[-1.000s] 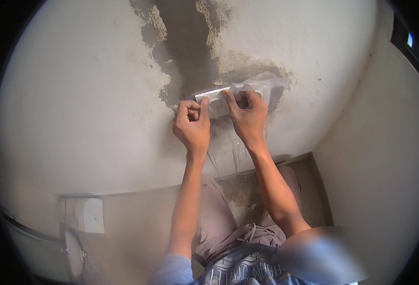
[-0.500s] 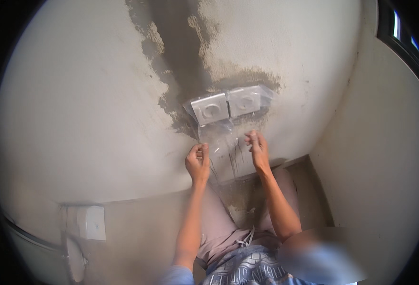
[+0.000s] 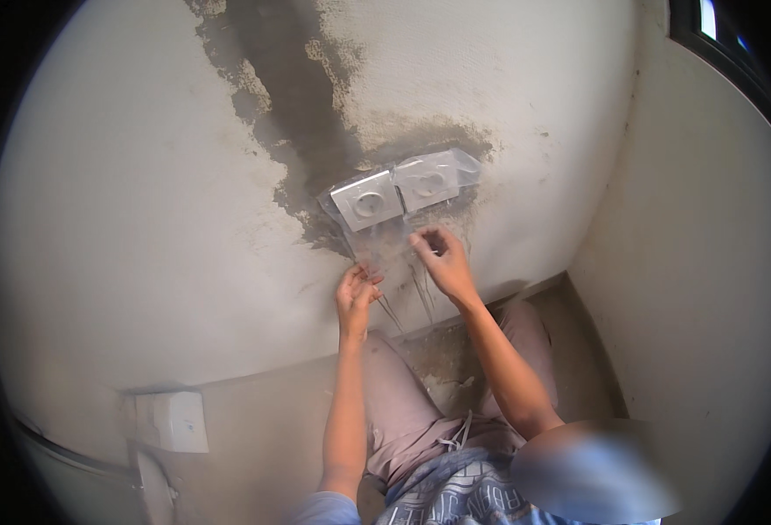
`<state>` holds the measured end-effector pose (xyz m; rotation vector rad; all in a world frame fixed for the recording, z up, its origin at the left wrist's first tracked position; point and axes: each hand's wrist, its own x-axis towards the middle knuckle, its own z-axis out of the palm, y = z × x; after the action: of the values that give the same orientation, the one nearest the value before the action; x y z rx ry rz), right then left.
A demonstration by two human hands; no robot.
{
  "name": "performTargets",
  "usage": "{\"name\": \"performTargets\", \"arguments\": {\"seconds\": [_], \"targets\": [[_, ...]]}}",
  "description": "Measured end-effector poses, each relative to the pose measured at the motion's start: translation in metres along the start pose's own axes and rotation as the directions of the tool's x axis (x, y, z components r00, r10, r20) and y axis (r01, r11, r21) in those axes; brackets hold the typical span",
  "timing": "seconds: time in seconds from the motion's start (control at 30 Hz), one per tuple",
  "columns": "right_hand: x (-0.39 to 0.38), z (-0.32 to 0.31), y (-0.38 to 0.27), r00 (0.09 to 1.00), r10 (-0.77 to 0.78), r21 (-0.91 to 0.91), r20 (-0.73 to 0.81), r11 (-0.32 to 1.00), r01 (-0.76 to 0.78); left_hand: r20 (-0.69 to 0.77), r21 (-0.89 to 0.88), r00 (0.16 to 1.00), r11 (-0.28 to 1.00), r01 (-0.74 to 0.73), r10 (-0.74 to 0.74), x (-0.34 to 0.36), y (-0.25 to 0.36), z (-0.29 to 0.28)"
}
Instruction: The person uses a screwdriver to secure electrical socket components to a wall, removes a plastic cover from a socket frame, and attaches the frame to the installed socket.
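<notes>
Two white wall fittings with round centres, like sockets, sit side by side on the wall: the left one (image 3: 344,207) and the right one (image 3: 413,189). Clear plastic film (image 3: 466,166) wraps the right one, and more film hangs below the left one. My right hand (image 3: 445,262) is just below the pair, its thumb and fingers pinched at the hanging film. Lower and to the left, my left hand (image 3: 355,293) has its fingers bent but apart, close to the film's lower edge. Whether those fingertips touch it is unclear.
Dark grey plaster (image 3: 293,96) runs up the wall from the fittings. A side wall (image 3: 700,289) meets it on the right, with a dark-framed window (image 3: 735,61) above. On the floor at the left stands a white boxy object (image 3: 188,422). My knees are against the wall's foot.
My right hand has moved left and slightly up, toward the film under the fittings. My left hand's fingers have loosened and spread. The view has shifted a little.
</notes>
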<state>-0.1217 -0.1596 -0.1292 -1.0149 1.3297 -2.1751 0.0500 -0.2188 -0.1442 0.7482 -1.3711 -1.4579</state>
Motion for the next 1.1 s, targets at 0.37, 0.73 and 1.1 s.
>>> {"name": "performTargets", "arguments": {"seconds": [0.37,0.73,1.1], "targets": [[-0.010,-0.040,0.039,0.982,0.098,-0.223,0.160,0.973,-0.060,0.046,0.351,0.998,0.936,0.015,-0.034,0.010,-0.016,-0.024],[-0.010,-0.021,0.013,0.966,0.086,-0.134,0.243,0.990,-0.055,0.045,0.251,0.999,0.968,0.008,-0.020,0.006,-0.008,-0.013],[0.046,0.002,-0.093,0.844,0.058,-0.038,0.533,0.998,-0.045,0.271,-0.274,0.959,0.962,-0.006,0.083,0.033,0.106,0.006]]}}
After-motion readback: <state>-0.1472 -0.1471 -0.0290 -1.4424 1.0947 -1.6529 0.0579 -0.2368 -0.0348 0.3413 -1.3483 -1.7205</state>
